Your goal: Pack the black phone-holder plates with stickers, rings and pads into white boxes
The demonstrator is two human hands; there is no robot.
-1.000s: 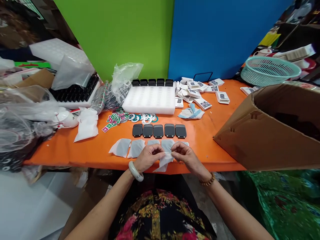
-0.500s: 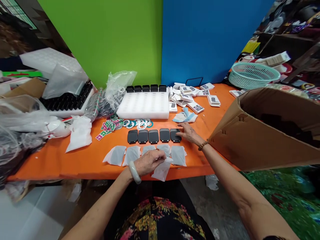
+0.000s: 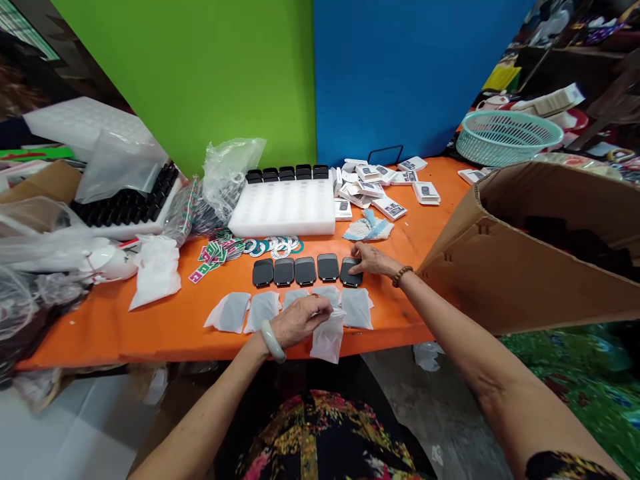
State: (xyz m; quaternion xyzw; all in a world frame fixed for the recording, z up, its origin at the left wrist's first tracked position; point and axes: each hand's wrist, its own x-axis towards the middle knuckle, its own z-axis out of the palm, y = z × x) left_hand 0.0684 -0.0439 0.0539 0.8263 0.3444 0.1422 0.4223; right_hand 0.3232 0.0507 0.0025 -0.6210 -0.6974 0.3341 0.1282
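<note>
Near the table's front edge my left hand (image 3: 304,320) pinches the top of a small white translucent pouch (image 3: 328,339), which hangs down limp. My right hand (image 3: 373,259) has its fingers and thumb on the edges of the rightmost flat black device (image 3: 351,277), which lies on the table. To its left, several like black devices (image 3: 305,270) form a row. Closer to me lie several white pouches with dark flat contents, such as the right one (image 3: 357,309) and the left one (image 3: 230,312); my left hand partly covers the middle ones.
A large open cardboard box (image 3: 540,267) stands at the right. Behind the row are round rings (image 3: 280,248), green-pink cards (image 3: 207,260), a white foam tray (image 3: 285,210), a blue-white cloth (image 3: 369,227) and small white boxes (image 3: 390,208). A stack of white pouches (image 3: 157,270) lies left.
My right hand has closed its fingers further over the rightmost black device, which now sits slightly tilted. The pouch in my left hand has swung a little to the right.
</note>
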